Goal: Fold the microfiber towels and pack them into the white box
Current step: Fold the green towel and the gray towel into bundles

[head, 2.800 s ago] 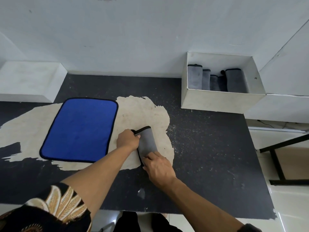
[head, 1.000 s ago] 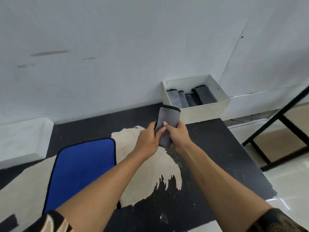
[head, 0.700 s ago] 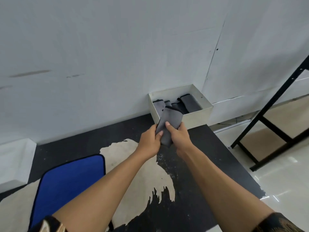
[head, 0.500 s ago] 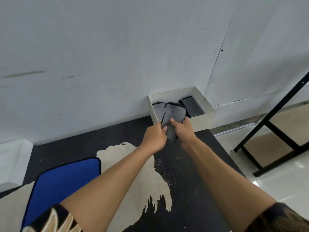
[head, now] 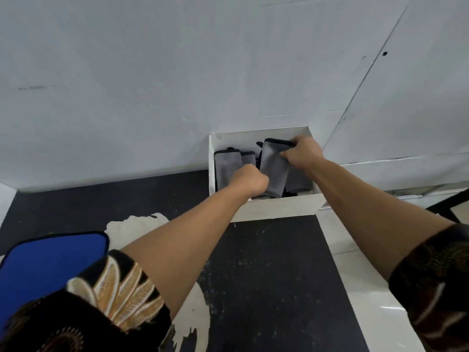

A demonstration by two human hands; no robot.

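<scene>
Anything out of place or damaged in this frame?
The black tabletop has a pale ragged patch, worn bare, beside the blue towel. In the white box, the grey towel that left hand and right hand grip sits slanted.

We see soft, matt grey cloth in the folded towel (head: 273,168), smooth matt card on the white box (head: 279,207), a rough, worn black tabletop (head: 266,275), a plush blue towel (head: 45,265), and glossy floor tiles (head: 368,288).

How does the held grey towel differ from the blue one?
The grey towel is folded narrow; the blue towel lies flat. The grey towel is in the white box, gripped by left hand and right hand; the blue towel lies untouched on the table. Both have dark edging.
</scene>
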